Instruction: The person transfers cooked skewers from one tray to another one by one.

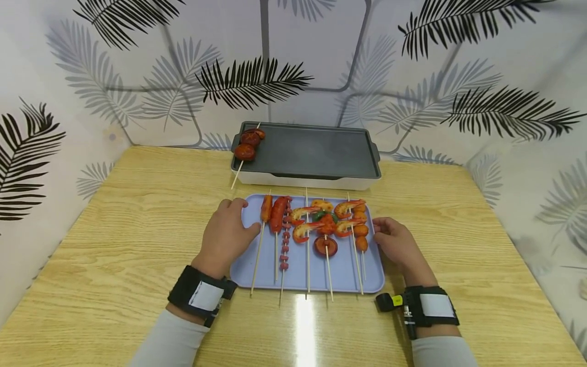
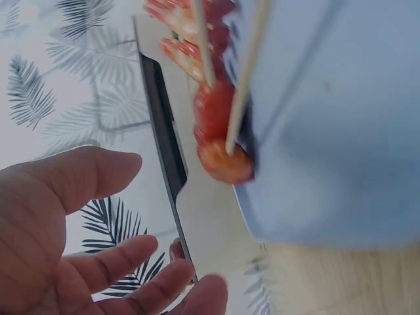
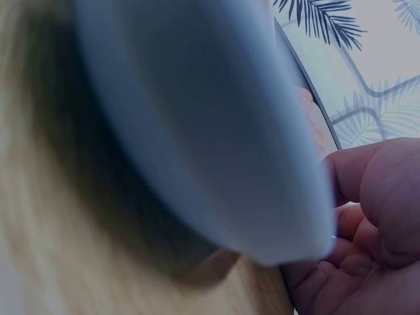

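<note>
A pale blue tray [image 1: 243, 275] lies before me with several food skewers across it: a red sausage [image 1: 277, 215], small pink pieces [image 1: 285, 248], shrimp [image 1: 303, 232] and orange balls [image 1: 361, 243]. By its left rim is my left hand [image 1: 224, 234], thumb reaching over the edge. The left wrist view has that hand [image 2: 98, 256] with fingers spread and nothing between them. My right hand [image 1: 398, 243] holds the tray's right rim. In the right wrist view the thumb is at the rim, and a fingertip [image 3: 216, 266] shows under the tray.
Behind the tray stands a dark grey griddle [image 1: 316, 150] with a white base. A skewer of glossy brown-red pieces [image 1: 245, 152] lies on its left end, stick jutting over the front. The wooden table [image 1: 114, 244] meets a leaf-patterned backdrop [image 1: 312, 56].
</note>
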The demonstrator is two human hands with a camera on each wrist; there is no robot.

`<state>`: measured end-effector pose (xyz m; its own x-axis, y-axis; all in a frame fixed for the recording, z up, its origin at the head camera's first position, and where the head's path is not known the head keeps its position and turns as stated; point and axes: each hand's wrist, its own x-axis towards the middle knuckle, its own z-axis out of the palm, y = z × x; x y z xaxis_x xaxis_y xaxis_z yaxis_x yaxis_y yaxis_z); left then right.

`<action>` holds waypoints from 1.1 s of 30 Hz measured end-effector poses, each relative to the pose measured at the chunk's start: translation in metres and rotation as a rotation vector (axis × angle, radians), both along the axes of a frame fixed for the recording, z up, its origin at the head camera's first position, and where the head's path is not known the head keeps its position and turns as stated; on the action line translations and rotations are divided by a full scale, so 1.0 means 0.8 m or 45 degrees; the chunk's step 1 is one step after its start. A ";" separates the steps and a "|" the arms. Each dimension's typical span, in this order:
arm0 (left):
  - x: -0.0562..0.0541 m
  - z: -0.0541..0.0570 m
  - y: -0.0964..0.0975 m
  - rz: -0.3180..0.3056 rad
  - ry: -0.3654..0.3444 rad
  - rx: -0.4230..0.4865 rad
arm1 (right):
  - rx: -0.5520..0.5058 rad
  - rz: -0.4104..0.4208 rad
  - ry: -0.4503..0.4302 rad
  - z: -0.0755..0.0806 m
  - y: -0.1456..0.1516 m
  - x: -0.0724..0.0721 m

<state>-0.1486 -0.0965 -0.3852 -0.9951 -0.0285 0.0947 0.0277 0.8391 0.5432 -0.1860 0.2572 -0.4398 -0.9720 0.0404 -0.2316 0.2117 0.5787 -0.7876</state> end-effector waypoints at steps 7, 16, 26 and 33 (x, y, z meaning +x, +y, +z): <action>-0.008 -0.002 -0.006 -0.127 0.251 -0.066 | -0.010 -0.012 -0.010 0.002 -0.001 0.001; -0.025 -0.007 -0.013 -0.216 0.447 -0.176 | -0.028 -0.022 -0.017 0.002 -0.001 0.001; -0.059 -0.015 -0.024 -0.223 0.535 -0.253 | -0.036 -0.026 -0.026 0.004 0.003 0.001; -0.081 -0.014 -0.031 -0.264 0.541 -0.359 | -0.032 -0.019 -0.025 0.003 0.002 0.000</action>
<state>-0.2136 -0.1217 -0.3962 -0.8496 0.2485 0.4651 0.3757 0.9042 0.2031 -0.1861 0.2587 -0.4374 -0.9666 0.0490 -0.2517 0.2358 0.5556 -0.7973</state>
